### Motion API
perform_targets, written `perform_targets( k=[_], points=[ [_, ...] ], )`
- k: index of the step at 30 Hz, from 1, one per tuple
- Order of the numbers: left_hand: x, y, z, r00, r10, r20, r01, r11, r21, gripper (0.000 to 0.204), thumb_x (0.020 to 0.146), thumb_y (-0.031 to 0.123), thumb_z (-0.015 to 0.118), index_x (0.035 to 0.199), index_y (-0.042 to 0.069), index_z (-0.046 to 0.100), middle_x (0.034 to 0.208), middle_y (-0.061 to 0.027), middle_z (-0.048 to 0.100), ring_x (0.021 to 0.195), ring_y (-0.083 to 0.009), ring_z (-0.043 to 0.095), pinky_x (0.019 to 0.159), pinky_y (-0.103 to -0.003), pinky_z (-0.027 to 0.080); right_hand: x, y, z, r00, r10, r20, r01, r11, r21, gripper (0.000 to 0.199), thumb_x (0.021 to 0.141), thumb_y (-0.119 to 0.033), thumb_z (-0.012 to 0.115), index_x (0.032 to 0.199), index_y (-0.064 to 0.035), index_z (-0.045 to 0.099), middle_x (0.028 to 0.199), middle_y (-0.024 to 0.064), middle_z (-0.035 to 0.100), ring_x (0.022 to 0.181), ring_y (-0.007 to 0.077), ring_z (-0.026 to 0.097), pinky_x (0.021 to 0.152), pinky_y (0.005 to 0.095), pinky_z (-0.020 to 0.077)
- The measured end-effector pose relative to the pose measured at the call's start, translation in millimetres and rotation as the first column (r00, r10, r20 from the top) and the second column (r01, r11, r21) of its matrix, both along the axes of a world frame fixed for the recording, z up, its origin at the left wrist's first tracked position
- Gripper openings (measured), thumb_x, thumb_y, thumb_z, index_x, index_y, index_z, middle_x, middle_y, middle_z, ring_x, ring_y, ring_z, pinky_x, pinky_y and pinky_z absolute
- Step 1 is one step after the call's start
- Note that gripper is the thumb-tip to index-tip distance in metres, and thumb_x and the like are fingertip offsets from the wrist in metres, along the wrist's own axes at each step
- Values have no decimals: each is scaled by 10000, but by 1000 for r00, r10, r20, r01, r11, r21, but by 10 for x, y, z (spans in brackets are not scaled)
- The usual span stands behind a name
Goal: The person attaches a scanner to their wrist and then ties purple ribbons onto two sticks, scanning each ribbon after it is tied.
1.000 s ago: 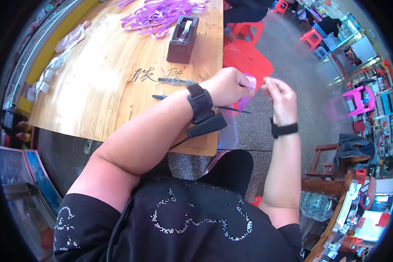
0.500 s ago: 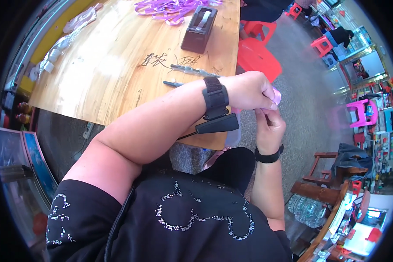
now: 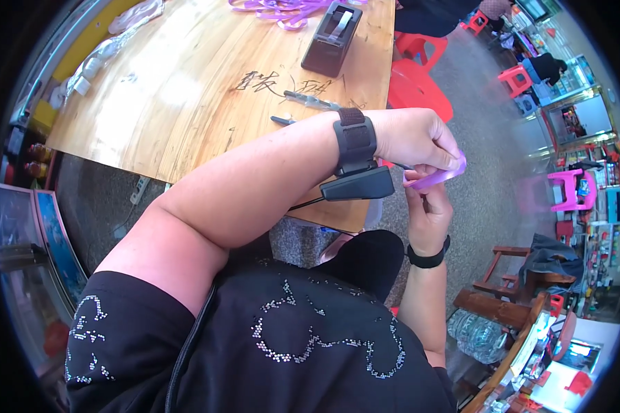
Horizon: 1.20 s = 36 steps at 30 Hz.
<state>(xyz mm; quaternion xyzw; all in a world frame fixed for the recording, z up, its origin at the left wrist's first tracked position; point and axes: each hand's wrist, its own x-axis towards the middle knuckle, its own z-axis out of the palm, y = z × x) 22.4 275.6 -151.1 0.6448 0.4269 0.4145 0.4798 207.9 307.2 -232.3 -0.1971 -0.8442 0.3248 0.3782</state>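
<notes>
A purple ribbon (image 3: 435, 179) is stretched in a short curved band between my two hands, just off the table's right edge. My left hand (image 3: 420, 138) reaches across from the left and pinches the ribbon at its upper right end. Below it my right hand (image 3: 430, 215) comes up from the lower right, its fingertips closed on the ribbon's left end. Part of the ribbon is hidden by the fingers. A black device (image 3: 358, 184) is strapped at my left wrist, and a black band (image 3: 428, 255) circles my right wrist.
The wooden table (image 3: 179, 103) carries a black tape dispenser (image 3: 332, 43), two pen-like tools (image 3: 311, 100) and a heap of purple ribbon (image 3: 289, 9). A red plastic chair (image 3: 420, 88) stands beyond the right edge. Wrapped bottles (image 3: 478, 335) sit at lower right.
My hands have drawn slightly apart, so more of the purple ribbon shows between them. The view has shifted a little, moving the table and dispenser to the right in the picture.
</notes>
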Motion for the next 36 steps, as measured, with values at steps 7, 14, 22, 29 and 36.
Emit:
perform_targets(
  k=[7,14,22,29,36],
  points=[
    [-84,160,-155,977,199,78,-206,972,108,315,902,149,542,1211,90,551,935,-9,626,817,-45,552,736,-224,479,2,1,243,995,78,-54,-91,945,-314,36,868,-1,550,874,5,585,908,78,625,851,132,573,783,277,437],
    [-237,286,-301,902,429,-43,-425,902,81,278,862,103,557,1135,61,590,849,-70,654,802,-134,620,745,-267,501,-387,460,620,974,116,-194,-206,810,-550,64,870,-46,553,905,2,578,818,79,633,775,135,591,758,258,435],
    [-366,335,-451,734,643,-219,-598,765,239,130,807,117,603,878,23,658,771,-102,657,721,-188,638,683,-292,504,-732,1135,386,975,184,-123,-214,654,-726,59,854,-98,594,839,-49,623,757,27,643,662,82,577,622,207,425],
    [-299,298,-434,798,511,-319,-434,855,284,123,759,91,634,864,40,674,794,-135,655,745,-265,641,690,-322,504,-761,1307,15,973,181,-146,-212,426,-880,91,849,-170,609,805,-90,614,683,-21,592,555,72,507,503,216,385],
    [-280,308,-407,738,550,-391,-490,835,249,137,744,77,632,869,35,671,804,-151,651,756,-282,639,700,-329,504,-742,1343,-110,966,148,-212,-253,375,-892,88,868,-128,576,902,-57,615,827,37,650,694,112,605,661,259,482]
  ],
)
